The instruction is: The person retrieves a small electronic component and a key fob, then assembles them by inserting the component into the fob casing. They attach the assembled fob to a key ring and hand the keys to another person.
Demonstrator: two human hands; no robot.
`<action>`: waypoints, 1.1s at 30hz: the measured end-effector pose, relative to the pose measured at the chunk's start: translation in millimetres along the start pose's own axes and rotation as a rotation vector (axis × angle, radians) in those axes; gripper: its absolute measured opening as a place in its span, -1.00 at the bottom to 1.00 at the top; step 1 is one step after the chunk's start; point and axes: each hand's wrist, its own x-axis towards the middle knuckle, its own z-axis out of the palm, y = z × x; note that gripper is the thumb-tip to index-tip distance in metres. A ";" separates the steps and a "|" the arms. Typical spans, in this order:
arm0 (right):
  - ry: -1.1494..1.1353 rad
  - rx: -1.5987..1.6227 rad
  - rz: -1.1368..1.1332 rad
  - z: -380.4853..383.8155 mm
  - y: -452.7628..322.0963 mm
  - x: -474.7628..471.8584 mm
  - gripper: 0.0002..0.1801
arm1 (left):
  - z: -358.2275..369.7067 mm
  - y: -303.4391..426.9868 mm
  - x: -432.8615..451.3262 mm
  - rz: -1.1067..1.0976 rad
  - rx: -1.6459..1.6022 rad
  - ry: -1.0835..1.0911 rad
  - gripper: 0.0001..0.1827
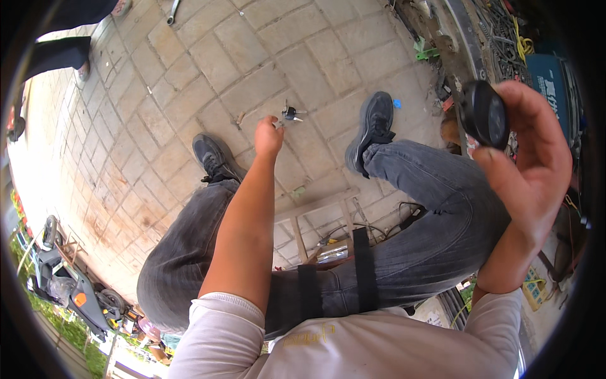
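Note:
My right hand [535,142] is raised close to the camera at the right. Its thumb and fingers pinch a black oval plastic fob [485,114], whose face bears faint grey marks. My left hand [269,137] reaches out low between my knees, its thumb and fingertips bent. Just beyond those fingertips is a small bunch of keys [291,112], with a dark head and several metal blades. Whether the fingers hold the keys or only come near them, I cannot tell.
A wrench [173,13] lies on the paving [255,90]. Another person's trouser legs [61,54] are at upper left. A scooter [78,293] stands at lower left. On the right are a teal case [551,87] with writing, metal parts [497,42] and a yellow power strip [535,289].

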 end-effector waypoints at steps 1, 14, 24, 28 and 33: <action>-0.009 -0.019 0.000 -2.0 0.9 -0.9 -0.38 | 5.0 3.0 4.1 0.056 0.012 0.020 -0.68; -0.012 -0.061 -0.056 -4.0 -4.8 2.8 -0.41 | -14.6 12.6 19.1 -0.244 -0.616 -0.108 -0.91; 0.112 0.219 -0.035 -15.2 -20.1 -3.2 -0.54 | -183.3 207.8 -39.0 0.112 -1.208 -0.551 -0.93; 0.257 0.369 -0.253 -10.1 -26.9 -7.7 -0.61 | -253.7 262.5 -93.7 0.387 -1.059 -0.568 -0.88; 0.198 0.472 -0.369 -7.6 -40.2 -18.9 -0.60 | -293.5 288.1 -163.6 0.501 -1.029 -0.546 -0.89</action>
